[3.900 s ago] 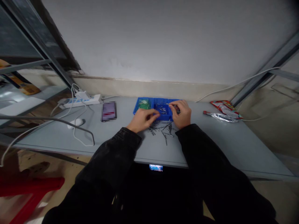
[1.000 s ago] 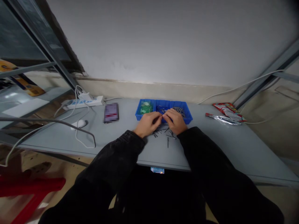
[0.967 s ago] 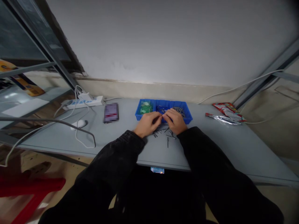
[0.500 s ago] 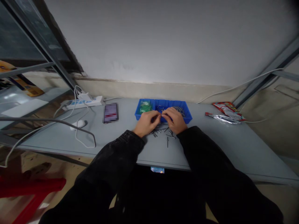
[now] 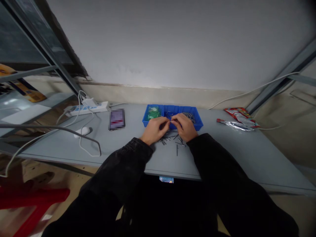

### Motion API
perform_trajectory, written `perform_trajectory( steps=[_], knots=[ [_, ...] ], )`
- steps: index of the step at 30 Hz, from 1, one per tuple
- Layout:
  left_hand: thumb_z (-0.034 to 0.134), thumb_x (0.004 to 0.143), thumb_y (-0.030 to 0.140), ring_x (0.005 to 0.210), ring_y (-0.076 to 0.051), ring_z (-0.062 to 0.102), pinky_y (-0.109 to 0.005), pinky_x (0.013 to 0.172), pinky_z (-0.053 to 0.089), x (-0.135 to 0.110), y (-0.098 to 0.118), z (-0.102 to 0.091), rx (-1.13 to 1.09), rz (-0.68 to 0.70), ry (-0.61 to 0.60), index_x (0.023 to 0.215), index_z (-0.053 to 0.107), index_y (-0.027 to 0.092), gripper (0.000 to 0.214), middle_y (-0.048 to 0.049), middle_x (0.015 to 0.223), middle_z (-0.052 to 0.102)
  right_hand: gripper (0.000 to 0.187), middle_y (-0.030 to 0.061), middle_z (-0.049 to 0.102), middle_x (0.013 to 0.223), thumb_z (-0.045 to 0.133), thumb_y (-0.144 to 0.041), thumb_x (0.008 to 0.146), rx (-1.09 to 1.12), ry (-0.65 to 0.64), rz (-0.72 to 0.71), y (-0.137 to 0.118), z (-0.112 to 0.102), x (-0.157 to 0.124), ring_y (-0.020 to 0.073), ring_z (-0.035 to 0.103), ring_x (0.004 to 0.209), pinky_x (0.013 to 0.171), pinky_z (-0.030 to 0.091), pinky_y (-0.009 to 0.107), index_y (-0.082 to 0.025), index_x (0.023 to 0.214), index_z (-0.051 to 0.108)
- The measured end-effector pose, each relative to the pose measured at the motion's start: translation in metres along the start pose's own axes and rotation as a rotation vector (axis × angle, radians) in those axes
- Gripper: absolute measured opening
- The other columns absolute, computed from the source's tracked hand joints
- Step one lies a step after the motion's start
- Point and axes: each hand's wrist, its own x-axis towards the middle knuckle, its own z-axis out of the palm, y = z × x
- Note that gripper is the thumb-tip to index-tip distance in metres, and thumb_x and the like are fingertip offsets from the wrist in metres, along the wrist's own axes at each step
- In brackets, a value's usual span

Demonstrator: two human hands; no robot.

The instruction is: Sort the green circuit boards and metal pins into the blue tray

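Observation:
My left hand [image 5: 156, 129] and my right hand [image 5: 184, 126] meet fingertip to fingertip in front of the blue bins, both closed in a pinch. Between the fingertips is something small and thin that I cannot make out. Just behind my hands stand three joined blue bins [image 5: 199, 126]. The left bin holds green and clear small pieces [image 5: 154, 113]; the right one holds small metal parts [image 5: 189, 116]. My hands partly hide the middle bin. Several thin dark metal pins [image 5: 177, 150] lie loose on the table beneath and in front of my hands.
A white power strip [image 5: 98, 108] with cables and a blurred-out dark rectangular item [image 5: 117, 119] stand to the left on the grey table [image 5: 222, 158]. A white rounded device [image 5: 85, 131] lies near the cables. Red and silver packets [image 5: 240, 118] lie at the right.

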Motion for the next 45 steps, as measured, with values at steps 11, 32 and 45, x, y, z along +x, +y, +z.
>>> perform_trajectory(
  steps=[11,32,45],
  knots=[
    [0.051,0.098,0.025,0.066,-0.012,0.052,-0.026,0.065,0.041,0.0004,-0.0003,0.0007,0.018,-0.007,0.014,0.088,0.068,0.016,0.022,-0.0019,0.076,0.064,0.011,0.0062,0.063,0.089,0.047,-0.023,0.099,0.023,0.016,0.039,0.0035,0.0030,-0.0036,0.0221,0.058,0.084,0.078,0.047,0.036,-0.022,0.095,0.057],
    [0.052,0.098,0.024,0.065,-0.012,0.051,-0.026,0.064,0.040,-0.0003,0.0002,0.0009,0.019,-0.006,0.005,0.089,0.068,0.016,0.020,-0.0013,0.076,0.064,0.009,0.0056,0.062,0.088,0.048,-0.024,0.099,0.029,0.013,0.070,0.0043,0.0039,-0.0038,0.0220,0.057,0.082,0.078,0.046,0.036,-0.023,0.092,0.054],
    [0.052,0.099,0.025,0.065,-0.012,0.052,-0.026,0.065,0.041,-0.0002,0.0000,0.0009,0.006,0.008,0.008,0.091,0.069,0.015,0.021,-0.0016,0.077,0.066,0.013,0.0060,0.061,0.088,0.045,-0.029,0.101,0.029,0.004,0.081,0.0074,0.0063,-0.0050,0.0230,0.057,0.083,0.080,0.045,0.037,-0.022,0.092,0.053]
  ],
)
